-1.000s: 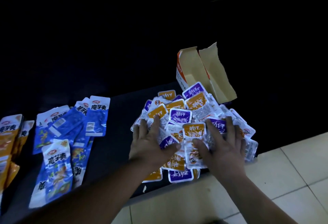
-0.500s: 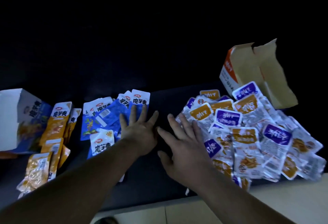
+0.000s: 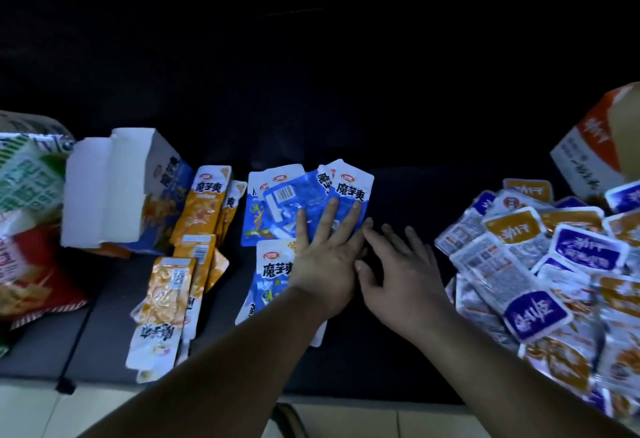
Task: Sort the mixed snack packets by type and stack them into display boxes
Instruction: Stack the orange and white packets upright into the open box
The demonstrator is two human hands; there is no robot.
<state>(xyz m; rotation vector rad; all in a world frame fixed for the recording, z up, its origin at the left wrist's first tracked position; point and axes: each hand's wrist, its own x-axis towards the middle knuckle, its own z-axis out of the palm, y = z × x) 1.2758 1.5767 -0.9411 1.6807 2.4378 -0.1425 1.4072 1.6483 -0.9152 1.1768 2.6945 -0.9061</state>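
Head view shows overlapping blue packets with white tops

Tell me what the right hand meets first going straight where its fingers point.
The right hand would probably meet the blue packet, at its right edge, beside the left hand; depth unclear.

The blue packets read "魔芋爽" in black. Left of them, the orange packets carry the same words. Right of them, the small purple-labelled packets read "劲仔", upside down.
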